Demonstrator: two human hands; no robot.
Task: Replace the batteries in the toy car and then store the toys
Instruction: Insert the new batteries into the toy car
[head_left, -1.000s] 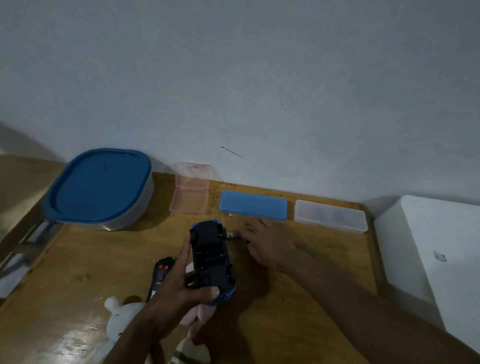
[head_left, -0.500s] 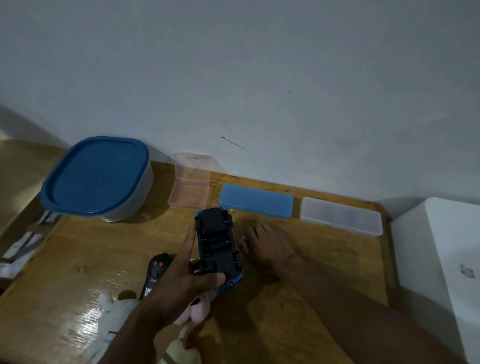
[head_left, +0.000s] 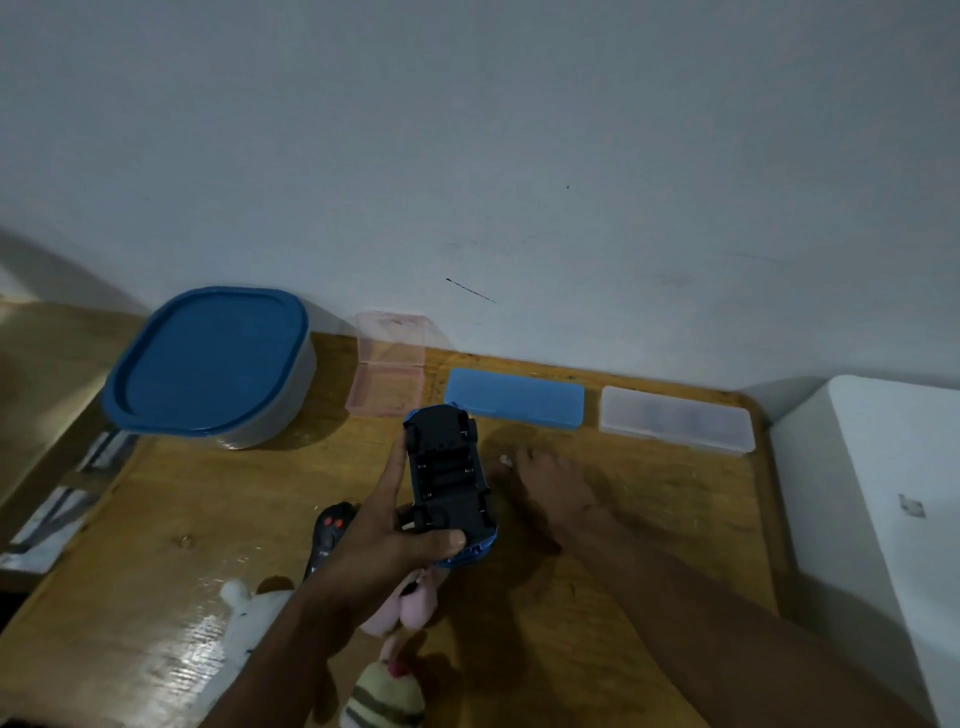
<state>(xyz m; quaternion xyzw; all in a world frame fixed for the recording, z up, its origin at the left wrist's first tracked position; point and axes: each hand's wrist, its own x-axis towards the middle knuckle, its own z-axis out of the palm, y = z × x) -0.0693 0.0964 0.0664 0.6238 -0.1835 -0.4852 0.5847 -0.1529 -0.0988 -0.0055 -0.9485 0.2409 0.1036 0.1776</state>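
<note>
Now, left hand: grips the blue toy car upside down, battery bay showing.
Right hand: at the car's 3 o'clock, fingers spread flat on the wooden table, gripping nothing.

I see the left hand gripping the upturned toy car, battery bay exposed; at its three o'clock the right hand lies flat on the table.

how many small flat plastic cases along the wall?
3. Pink case, lid open, next to the blue-lidded tub; closed blue case in the middle; closed clear case rightmost. None seem hidden.
</note>
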